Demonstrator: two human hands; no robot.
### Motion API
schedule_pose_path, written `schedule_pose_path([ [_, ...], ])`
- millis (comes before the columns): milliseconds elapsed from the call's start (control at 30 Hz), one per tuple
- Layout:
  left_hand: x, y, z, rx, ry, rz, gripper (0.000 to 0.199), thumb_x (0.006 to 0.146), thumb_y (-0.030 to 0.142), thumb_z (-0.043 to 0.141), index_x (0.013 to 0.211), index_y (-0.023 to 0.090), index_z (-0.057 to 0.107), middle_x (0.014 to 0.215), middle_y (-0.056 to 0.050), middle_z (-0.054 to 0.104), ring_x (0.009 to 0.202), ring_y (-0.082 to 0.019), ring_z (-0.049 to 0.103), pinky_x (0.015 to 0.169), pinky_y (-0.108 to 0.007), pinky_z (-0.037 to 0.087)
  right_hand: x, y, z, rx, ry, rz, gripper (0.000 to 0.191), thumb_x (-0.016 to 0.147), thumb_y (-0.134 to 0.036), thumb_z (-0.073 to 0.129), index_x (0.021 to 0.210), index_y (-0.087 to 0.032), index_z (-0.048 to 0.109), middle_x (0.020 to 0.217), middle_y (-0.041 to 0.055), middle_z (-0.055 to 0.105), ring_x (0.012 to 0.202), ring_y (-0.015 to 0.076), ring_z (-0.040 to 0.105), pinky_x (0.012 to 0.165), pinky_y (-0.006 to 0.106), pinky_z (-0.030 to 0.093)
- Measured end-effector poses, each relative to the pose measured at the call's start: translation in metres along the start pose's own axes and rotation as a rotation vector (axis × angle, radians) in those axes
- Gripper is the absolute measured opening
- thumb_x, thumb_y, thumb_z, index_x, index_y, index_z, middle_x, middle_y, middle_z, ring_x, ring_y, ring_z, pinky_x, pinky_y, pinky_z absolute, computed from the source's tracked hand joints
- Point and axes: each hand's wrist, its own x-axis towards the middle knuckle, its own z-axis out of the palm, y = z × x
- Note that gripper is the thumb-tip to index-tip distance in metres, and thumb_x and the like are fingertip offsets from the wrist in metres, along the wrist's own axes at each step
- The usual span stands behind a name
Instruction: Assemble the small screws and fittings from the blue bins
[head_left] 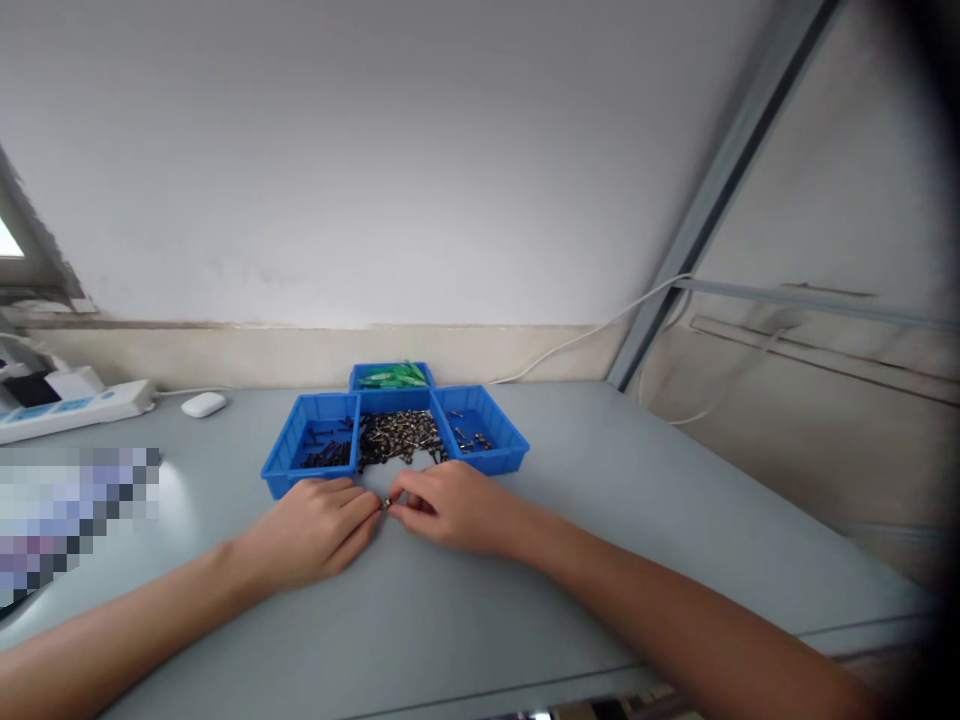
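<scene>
Over the near part of the grey table, my left hand [324, 528] and my right hand [454, 508] meet fingertip to fingertip. Between them is a tiny brass-coloured metal piece [387, 504], pinched from both sides and too small to make out its exact kind. Just beyond my hands lies a heap of small dark and brass-coloured metal parts [401, 435]. The blue bin [279, 462] beyond my left hand contains dark screw-like parts [330, 450]. Past my right hand, another blue bin [504, 460] holds a few brass-coloured pieces [471, 440].
A blue bin [352, 378] of green items [394, 376] stands at the back against the wall. To the left are a white power strip [112, 402], a white case [203, 404] and a blurred-out flat object [67, 510]. A metal post [675, 270] rises at the right.
</scene>
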Motion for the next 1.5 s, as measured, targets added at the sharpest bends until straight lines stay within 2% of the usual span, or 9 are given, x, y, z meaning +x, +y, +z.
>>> schedule_pose_path([
  [400, -0.0030, -0.0015, 0.0041, 0.005, -0.033, -0.021, 0.032, 0.097, 0.024, 0.030, 0.076, 0.017, 0.053, 0.065, 0.000, 0.057, 0.056, -0.015, 0.055, 0.053, -0.028, 0.041, -0.0011, 0.0006, -0.0001, -0.083, -0.037, -0.041, 0.018, 0.090, -0.030, 0.045, 0.093, -0.019, 0.059, 0.073, 0.0025, 0.064, 0.067, 0.0150, 0.058, 0.060, 0.024, 0.036],
  [900, -0.0037, -0.0033, 0.0074, -0.020, 0.076, -0.021, 0.029, 0.098, 0.030, 0.035, 0.082, 0.016, 0.055, 0.067, 0.000, 0.061, 0.059, -0.014, 0.061, 0.055, -0.025, 0.046, -0.0005, 0.0015, 0.0013, -0.004, -0.061, -0.043, 0.019, 0.091, -0.030, 0.045, 0.088, -0.017, 0.059, 0.073, 0.0016, 0.064, 0.066, 0.0133, 0.057, 0.060, 0.023, 0.036],
  [1233, -0.0030, -0.0029, 0.0063, 0.021, 0.133, 0.051, 0.027, 0.098, 0.027, 0.036, 0.084, 0.016, 0.056, 0.065, 0.000, 0.060, 0.056, -0.013, 0.059, 0.052, -0.025, 0.045, 0.0016, 0.0002, -0.0004, 0.124, -0.053, 0.013, 0.024, 0.090, -0.037, 0.048, 0.087, -0.018, 0.062, 0.070, -0.0001, 0.064, 0.064, 0.0114, 0.056, 0.056, 0.021, 0.035],
  [1500, -0.0027, -0.0036, 0.0080, 0.003, 0.148, 0.065, 0.026, 0.098, 0.027, 0.037, 0.085, 0.016, 0.056, 0.065, 0.000, 0.060, 0.057, -0.013, 0.059, 0.052, -0.025, 0.043, 0.0009, -0.0011, 0.0032, 0.142, -0.026, 0.029, 0.016, 0.086, -0.029, 0.051, 0.081, -0.018, 0.061, 0.066, -0.0014, 0.062, 0.061, 0.0102, 0.055, 0.056, 0.020, 0.034],
])
